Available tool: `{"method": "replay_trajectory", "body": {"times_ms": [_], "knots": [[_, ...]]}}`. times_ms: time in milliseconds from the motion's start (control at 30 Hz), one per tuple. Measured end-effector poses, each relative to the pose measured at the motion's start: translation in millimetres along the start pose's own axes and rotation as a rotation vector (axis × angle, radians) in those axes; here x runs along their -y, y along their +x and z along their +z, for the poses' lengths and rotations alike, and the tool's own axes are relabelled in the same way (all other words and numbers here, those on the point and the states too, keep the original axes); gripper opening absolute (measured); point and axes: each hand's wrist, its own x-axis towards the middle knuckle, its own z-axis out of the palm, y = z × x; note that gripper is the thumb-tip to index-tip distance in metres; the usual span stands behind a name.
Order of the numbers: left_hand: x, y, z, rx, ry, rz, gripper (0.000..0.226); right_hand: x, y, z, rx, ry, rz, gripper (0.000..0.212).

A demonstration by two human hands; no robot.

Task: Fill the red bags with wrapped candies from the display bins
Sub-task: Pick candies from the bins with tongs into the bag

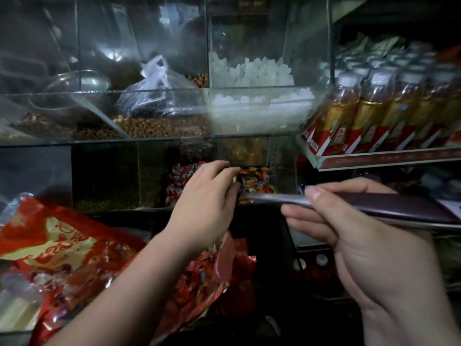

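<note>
The left hand (207,193) reaches forward into a clear-walled display bin (283,168), fingers curled down onto the heap of mixed orange and yellow wrapped candies (257,182); blur hides whether it grips any. Just left of that hand lies a pile of red-and-white wrapped candies (177,181). Below its forearm an open crinkled red plastic bag (214,275) holds candies, and further left lies a red-and-gold printed bag (50,243). The right hand (361,236) pinches a thin dark flat panel (399,204), thumb above and fingers beneath.
</note>
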Motion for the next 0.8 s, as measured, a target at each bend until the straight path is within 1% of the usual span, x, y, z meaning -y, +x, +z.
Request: {"method": "replay_trajectory", "body": {"times_ms": [67,100,200,267,300,333,400,433,467,500,567,667,733,767,800], "knots": [[5.9,28.7,16.7,0.091,0.001,0.044,0.038,-17.8,15.1,-2.8,-0.096,-0.025,-0.034,0.028],[8.3,39.3,27.0,0.143,-0.003,0.060,0.037,-25.5,22.4,-4.1,-0.129,-0.020,-0.028,0.030],[18.1,66.7,58.0,0.262,-0.052,0.069,0.040,-51.5,38.7,-5.6,-0.177,-0.028,-0.040,0.020],[24.2,82.3,69.3,0.307,-0.138,-0.008,0.044,-71.3,49.4,-3.3,-0.175,-0.104,-0.087,0.020],[27.1,88.2,72.0,0.313,-0.191,-0.071,0.046,-82.0,55.7,-3.4,-0.174,-0.236,-0.144,0.019],[30.3,92.4,74.3,0.306,-0.247,-0.134,0.047,-91.4,61.6,-4.2,-0.135,-0.396,-0.230,0.016],[36.5,96.3,78.6,0.272,-0.317,-0.215,0.048,-103.8,69.8,-4.5,0.027,-0.700,-0.406,0.012],[39.3,95.9,80.8,0.259,-0.324,-0.236,0.049,-108.2,71.9,-4.6,0.114,-0.775,-0.430,0.011],[41.2,93.7,82.2,0.255,-0.321,-0.249,0.051,-112.8,73.4,-6.2,0.166,-0.828,-0.427,0.011],[43.7,91.2,83.6,0.257,-0.317,-0.257,0.051,-115.9,75.5,-7.7,0.179,-0.852,-0.435,0.011],[46.2,85.0,83.7,0.242,-0.306,-0.251,0.051,-112.8,75.6,-8.5,0.145,-0.846,-0.421,0.009],[42.7,78.2,75.2,0.193,-0.321,-0.199,0.048,-98.6,58.9,-12.7,0.077,-0.802,-0.445,0.008],[37.5,72.4,63.4,0.148,-0.331,-0.160,0.048,-86.9,49.0,-8.6,0.025,-0.783,-0.363,0.007],[34.9,68.5,56.2,0.114,-0.325,-0.142,0.048,-82.4,48.6,-8.7,0.048,-0.715,-0.246,0.009],[31.7,64.6,46.6,0.088,-0.323,-0.135,0.048,-75.4,39.2,-13.7,0.206,-0.682,-0.151,0.014]]}}
